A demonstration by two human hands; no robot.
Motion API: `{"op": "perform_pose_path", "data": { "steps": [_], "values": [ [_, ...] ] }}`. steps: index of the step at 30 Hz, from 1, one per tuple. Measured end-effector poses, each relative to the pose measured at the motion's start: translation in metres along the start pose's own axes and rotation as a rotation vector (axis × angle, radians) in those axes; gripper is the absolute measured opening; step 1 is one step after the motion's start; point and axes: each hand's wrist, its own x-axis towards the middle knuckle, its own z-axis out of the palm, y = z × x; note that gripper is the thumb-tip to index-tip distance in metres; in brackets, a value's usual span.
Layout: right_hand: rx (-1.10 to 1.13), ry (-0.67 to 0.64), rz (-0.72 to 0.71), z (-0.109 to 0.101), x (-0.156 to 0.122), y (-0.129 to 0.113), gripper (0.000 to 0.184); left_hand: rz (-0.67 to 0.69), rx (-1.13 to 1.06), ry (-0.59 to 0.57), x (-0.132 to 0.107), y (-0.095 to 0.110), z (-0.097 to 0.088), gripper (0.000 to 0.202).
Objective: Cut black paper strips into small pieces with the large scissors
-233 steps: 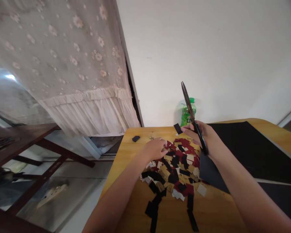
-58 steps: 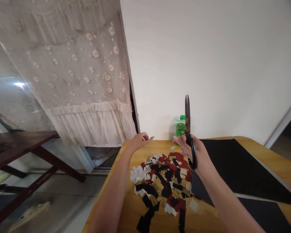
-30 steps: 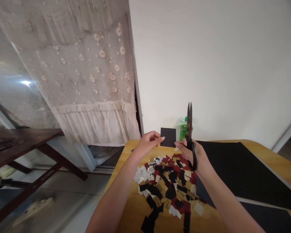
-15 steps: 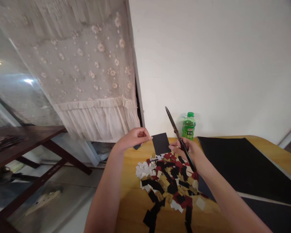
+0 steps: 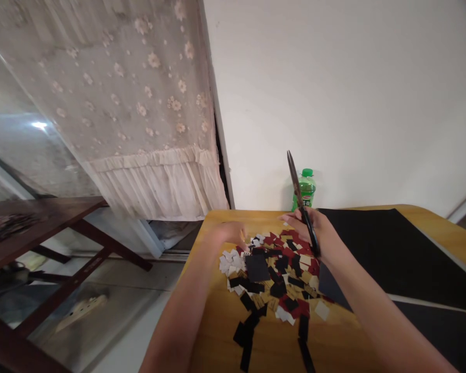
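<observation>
A: Starting at the left, the lace curtain and the dark wooden table are just background. What's the left hand up to?

B: It's low on the bench, fingers down at the left edge of the pile of paper scraps. I can't tell from here whether it's pinching anything.

A: And that black square of card?

B: That's what changed. A moment ago it stood up at the far edge of the pile, between the hands. Now it lies flat on the left part of the heap, and neither hand is touching it.

A: Are the hands together?

B: No, they're apart, with the pile's far side between them. The right hand is clamped on the black-handled scissors, blades closed and tilted up towards the far left.

A: What's beyond that?

B: A green plastic bottle stands at the far edge, just past the blades. Further right, a large black sheet lies on the bench.
</observation>
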Motion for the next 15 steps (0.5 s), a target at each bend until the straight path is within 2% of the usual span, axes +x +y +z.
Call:
{"op": "perform_pose_path", "data": {
  "steps": [2, 4, 7, 11, 15],
  "values": [
    [0.020, 0.002, 0.000, -0.002, -0.002, -0.005, 0.042, 0.036, 0.009, -0.044, 0.010, 0.008, 0.016, 0.032],
    [0.051, 0.004, 0.015, -0.003, -0.003, -0.010, 0.043, 0.071, 0.015, -0.041, 0.017, 0.014, 0.030, 0.030],
    [0.116, 0.006, 0.042, -0.004, -0.003, -0.013, 0.046, 0.112, 0.013, -0.036, 0.021, 0.016, 0.040, 0.031],
    [0.162, 0.020, 0.060, -0.006, -0.001, -0.012, 0.049, 0.137, -0.006, -0.050, 0.018, 0.014, 0.035, 0.030],
    [0.203, -0.014, 0.034, -0.008, -0.002, -0.014, 0.047, 0.193, -0.050, -0.117, 0.003, 0.015, 0.015, 0.022]
  ]
}}
